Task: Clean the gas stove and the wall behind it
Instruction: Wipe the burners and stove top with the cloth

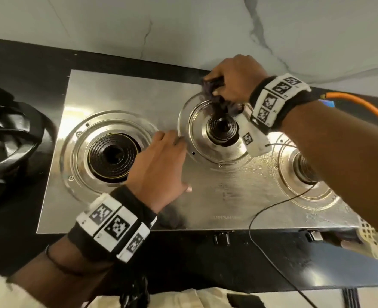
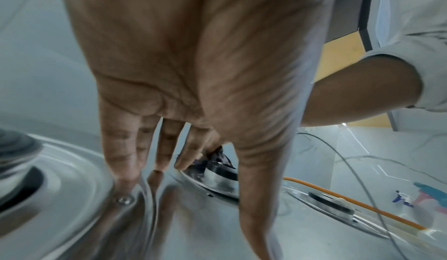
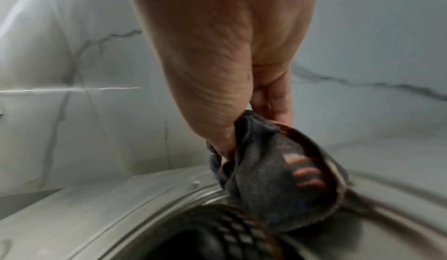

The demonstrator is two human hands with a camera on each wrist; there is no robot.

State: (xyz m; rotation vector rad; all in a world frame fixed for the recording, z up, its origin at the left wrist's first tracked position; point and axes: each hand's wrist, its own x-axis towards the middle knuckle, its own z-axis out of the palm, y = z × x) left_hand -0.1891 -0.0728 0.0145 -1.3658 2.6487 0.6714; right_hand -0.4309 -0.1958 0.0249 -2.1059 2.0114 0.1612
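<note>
Three burners sit in the steel stove [image 1: 121,92], which lies on a black counter [image 1: 23,63] below the grey-veined marble wall [image 1: 183,25].

Stove: brushed top, long side running 9 to 3 o'clock in the head view. Left burner [image 1: 113,155] at 9 o'clock, middle burner [image 1: 222,127] near centre, right burner [image 1: 303,167] at 3 o'clock, partly hidden by the right forearm. All pan supports off the top.

Pan supports [image 1: 10,134]: black, stacked on the counter at 9 o'clock, apart from the stove.

Hose [image 1: 359,105]: orange, runs off at 2 o'clock behind the right wrist.

Left hand [image 1: 159,165]: palm down on the steel between left and middle burners. Fingers [image 2: 167,149] straight and slightly spread, tips touching the top at the 9 o'clock rim of the middle burner plate. Holds nothing.

Right hand [image 1: 234,78]: at 12 o'clock of the middle burner, close to the wall's foot. Fingers and thumb curled tight, bunching the cloth [image 1: 217,102].

Cloth: dark grey-purple with a pale striped patch in the right wrist view [image 3: 273,184]. It hangs from the fist onto the burner plate, its lower fold touching the rim just beside the burner head.

Cable [image 1: 259,210]: thin, black, loops across the stove front at 5 o'clock.
</note>
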